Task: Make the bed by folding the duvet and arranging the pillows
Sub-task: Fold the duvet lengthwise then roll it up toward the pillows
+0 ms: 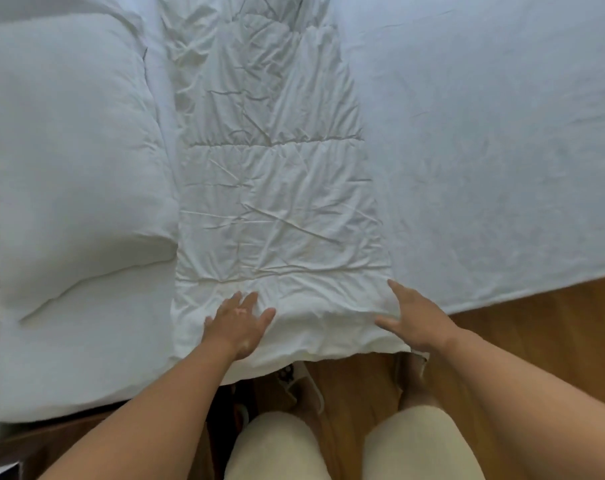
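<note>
A white duvet (pixel 277 188) lies folded into a long narrow strip across the bed, running from the near edge away from me, its surface creased. My left hand (pixel 237 323) rests flat on its near end with fingers spread. My right hand (pixel 413 322) lies open against the strip's near right corner, holding nothing. A large white pillow (pixel 72 188) lies to the left of the strip, touching its side. The near end of the duvet hangs slightly over the bed's edge.
The bare white sheet of the bed (pixel 484 133) spreads to the right of the duvet. Wooden floor (pixel 543 334) shows at the lower right and between my legs. A slipper (pixel 297 386) sits on the floor under the duvet's end.
</note>
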Demonstrator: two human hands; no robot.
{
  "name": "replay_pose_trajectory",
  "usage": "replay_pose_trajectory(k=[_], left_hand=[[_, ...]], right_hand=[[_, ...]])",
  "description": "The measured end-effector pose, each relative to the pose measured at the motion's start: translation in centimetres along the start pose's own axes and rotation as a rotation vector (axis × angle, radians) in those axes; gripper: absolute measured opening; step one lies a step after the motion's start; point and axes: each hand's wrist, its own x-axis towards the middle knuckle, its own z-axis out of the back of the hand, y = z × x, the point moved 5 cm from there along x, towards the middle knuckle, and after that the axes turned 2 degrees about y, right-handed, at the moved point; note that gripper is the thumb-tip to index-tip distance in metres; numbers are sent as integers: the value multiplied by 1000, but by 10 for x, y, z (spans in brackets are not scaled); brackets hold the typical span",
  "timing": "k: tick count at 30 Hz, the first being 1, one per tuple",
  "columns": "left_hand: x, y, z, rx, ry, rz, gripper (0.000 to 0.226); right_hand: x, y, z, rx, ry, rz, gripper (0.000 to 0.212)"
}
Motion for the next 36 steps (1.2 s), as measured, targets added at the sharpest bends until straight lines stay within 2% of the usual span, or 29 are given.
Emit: replay_pose_trajectory(k=[5,9,12,17,23,29,36], left_hand=[[-75,-3,10,-151,1,25,70],[-120,-18,-1,-90,30,60,67],[-145,-64,-12,-40,64,45,61],[-159,-191,-31,-1,89,-27,46],[-172,-390,-41,90,64,-168,53],[-176,-569,-41,175,116,-360,50],[-124,-730,-52,294,210,-365,49]], right_hand=[[-107,-46,48,115,-78,-89,76],[-182,-116,64,161,-105,-195,64],[-223,-179,60,264,-88,-283,62],[-261,-274,63,472,-102,-349,60],[-295,-384,96,681,-115,-413,56],[-319,-482,148,880,-246,-494,47],[-321,-594,195,1064,-264,-652,44]])
